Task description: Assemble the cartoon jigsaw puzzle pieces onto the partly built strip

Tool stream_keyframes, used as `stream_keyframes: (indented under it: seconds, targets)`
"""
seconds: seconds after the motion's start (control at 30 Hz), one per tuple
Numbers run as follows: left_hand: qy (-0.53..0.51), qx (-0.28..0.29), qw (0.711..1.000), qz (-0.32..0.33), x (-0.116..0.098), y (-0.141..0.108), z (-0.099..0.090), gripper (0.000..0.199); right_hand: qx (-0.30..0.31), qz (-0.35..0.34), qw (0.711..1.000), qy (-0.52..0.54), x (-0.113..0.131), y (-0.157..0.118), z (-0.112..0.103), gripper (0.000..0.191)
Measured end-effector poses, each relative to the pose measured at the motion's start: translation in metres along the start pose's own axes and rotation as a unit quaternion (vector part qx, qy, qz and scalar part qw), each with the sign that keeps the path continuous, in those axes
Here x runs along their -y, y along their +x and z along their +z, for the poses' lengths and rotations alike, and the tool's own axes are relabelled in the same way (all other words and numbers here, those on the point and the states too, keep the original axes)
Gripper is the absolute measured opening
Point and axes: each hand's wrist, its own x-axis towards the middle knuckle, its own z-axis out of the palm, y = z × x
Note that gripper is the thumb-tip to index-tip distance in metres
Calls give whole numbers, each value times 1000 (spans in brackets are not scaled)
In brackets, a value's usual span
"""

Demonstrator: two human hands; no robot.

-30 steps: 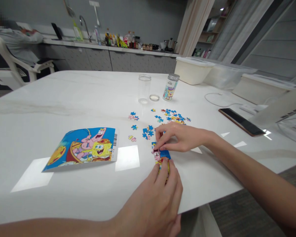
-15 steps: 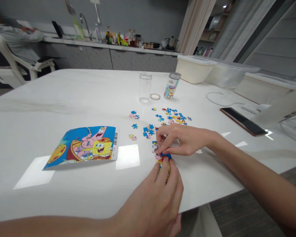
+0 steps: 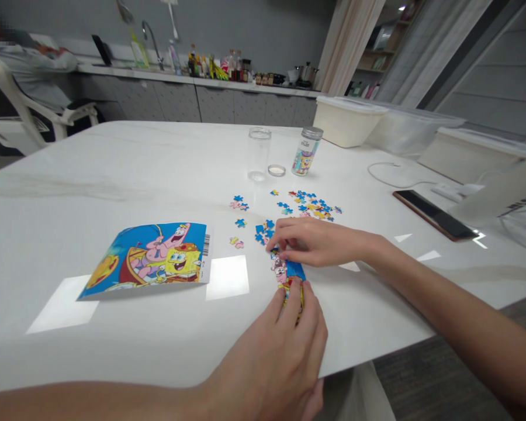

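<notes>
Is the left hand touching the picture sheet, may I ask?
No, the left hand rests on the joined puzzle pieces, while the picture sheet lies apart.

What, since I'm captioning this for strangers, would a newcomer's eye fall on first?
Probably the bright cartoon card lying left of centre on the white table. Next, the left hand resting on joined puzzle pieces near the table's edge, with the right hand at their far end. Beyond, loose puzzle pieces lie scattered before an open, clear jar.

A dark phone [image 3: 433, 215] lies near a lidded box [image 3: 464, 156].
</notes>
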Motion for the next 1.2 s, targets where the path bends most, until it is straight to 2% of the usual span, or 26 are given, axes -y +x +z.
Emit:
stream_keyframes:
  seconds: [0.27,0.83,1.2]
  targets:
    - [-8,9,1000,3,1,1,-1,60,-12,16,1000,19,-4,1,3,16]
    - [-11,15,1000,4,1,0,-2,60,-7,-16,999,41,-5,2,4,21]
    - [-10,18,1000,-2,0,0,-3,60,-2,-11,999,36,-4,3,3,20]
